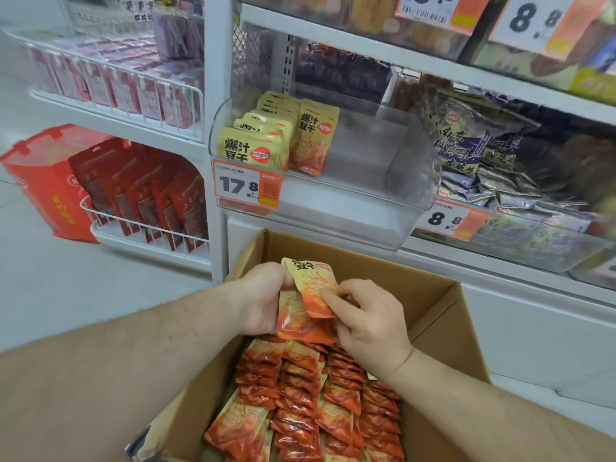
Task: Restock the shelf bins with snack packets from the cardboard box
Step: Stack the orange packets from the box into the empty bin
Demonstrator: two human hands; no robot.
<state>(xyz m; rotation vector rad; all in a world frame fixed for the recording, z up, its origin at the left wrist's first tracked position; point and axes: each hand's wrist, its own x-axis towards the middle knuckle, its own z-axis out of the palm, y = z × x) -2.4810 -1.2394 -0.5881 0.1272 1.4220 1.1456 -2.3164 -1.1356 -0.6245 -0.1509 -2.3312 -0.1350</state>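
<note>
Your left hand (263, 300) is curled around a small stack of snack packets (308, 303), and your right hand (365, 323) pinches the front packet at its lower edge, thumb on its face. Both hands sit close together over the far end of the cardboard box (443, 305), which is packed with rows of the same orange packets.

These packets look light and soft: thin glossy film, probably slick, with a flat sealed rim. They will likely slide against each other, so a fan of several can slip apart. Hold them across the flat faces with fingers wrapped around the stack's side edges rather than by one corner, and keep the bundle squared up.

The target is the clear shelf bin (393, 201) just above the box, behind the 17.8 price tag (246, 186). Yellow packets (283, 138) stand along its left side only; the right part shows open room. The bin's raised front lip and the shelf edge (400, 58) above it frame a fairly low opening, so you will probably need to lift over the lip and go in flat. A neighbouring bin of purple bags (483, 151) stands just to the right.
</note>
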